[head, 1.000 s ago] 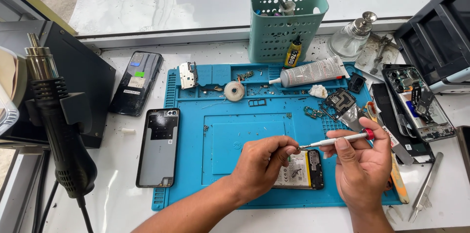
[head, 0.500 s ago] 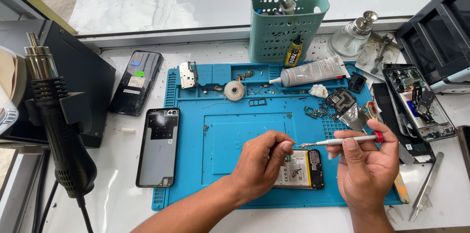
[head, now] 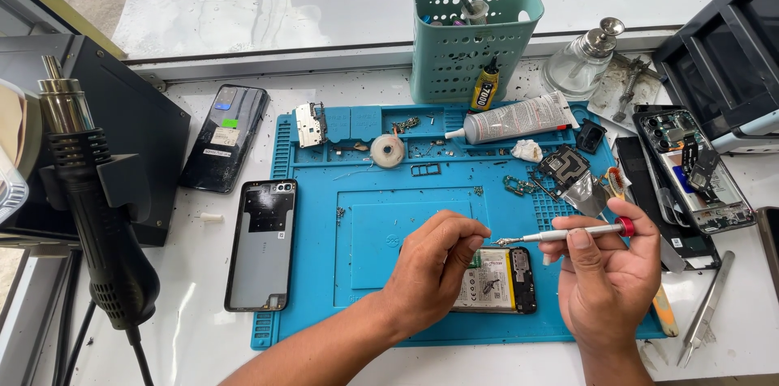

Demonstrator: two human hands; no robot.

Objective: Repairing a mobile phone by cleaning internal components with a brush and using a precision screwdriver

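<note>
Fingers of the right hand (head: 608,280) pinch a slim precision screwdriver (head: 560,234) level, its tip meeting the narrowly pinched fingertips of the left hand (head: 434,268), both just above the opened phone (head: 497,280) lying near-centre on the blue repair mat (head: 365,215).

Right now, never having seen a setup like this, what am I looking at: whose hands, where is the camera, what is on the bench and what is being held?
The camera sits on the person's head and looks down at their own two bare hands. They work over a blue rubber repair mat on a white bench. An opened phone with its battery showing lies on the mat. The right hand holds a thin silver screwdriver with a red end. The left hand has pinched fingertips at the screwdriver's tip; whether they hold anything is too small to tell. Nearby lie a black phone back cover, a grey glue tube, a teal perforated tool basket and a black hot-air gun.
</note>
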